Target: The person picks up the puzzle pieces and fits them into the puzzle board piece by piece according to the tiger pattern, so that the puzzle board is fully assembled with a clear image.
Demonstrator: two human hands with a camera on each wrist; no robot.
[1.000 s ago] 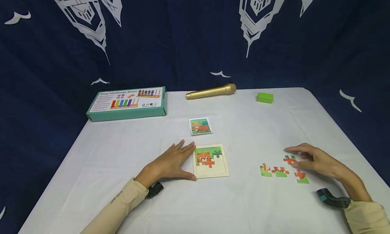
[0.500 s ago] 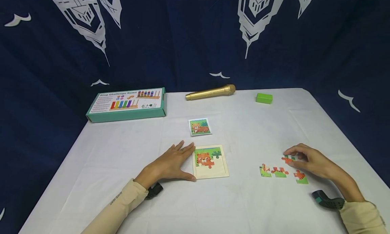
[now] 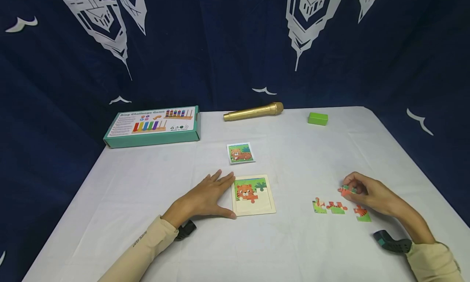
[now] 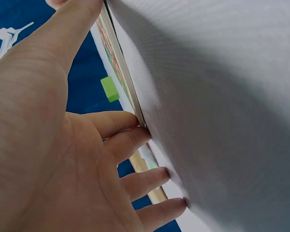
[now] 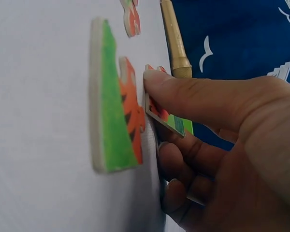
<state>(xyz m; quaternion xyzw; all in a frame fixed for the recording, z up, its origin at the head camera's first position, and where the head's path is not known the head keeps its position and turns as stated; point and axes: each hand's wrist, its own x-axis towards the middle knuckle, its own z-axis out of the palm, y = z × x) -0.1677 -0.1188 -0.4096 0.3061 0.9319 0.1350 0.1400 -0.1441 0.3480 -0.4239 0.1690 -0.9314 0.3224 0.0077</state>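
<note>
My left hand (image 3: 209, 196) lies with spread, straight fingers along the left edge of a wooden puzzle board (image 3: 262, 207). Its thumb and fingertips touch the board's side. Part of a tiger picture fills the board's upper left; the lower part is bare wood. Over on the right, my right hand (image 3: 376, 194) pinches an orange and green puzzle piece (image 5: 159, 110) between thumb and fingers, tilted up from the table. Loose beside this hand lie a tiger-foot piece (image 3: 319, 206), a middle piece (image 3: 336, 207) and a green-cornered piece (image 3: 362, 213).
A tiger picture card (image 3: 240, 153) lies behind the board. At the back of the white-covered table (image 3: 286, 249) are a Ring Challenge Game box (image 3: 152, 127), a gold microphone (image 3: 253, 111) and a green block (image 3: 318, 118). A dark blue patterned cloth (image 3: 220, 49) hangs behind.
My right hand has moved slightly left and closed its thumb and fingers on the puzzle piece, which now tilts up off the table. The left hand has stayed at the board.
</note>
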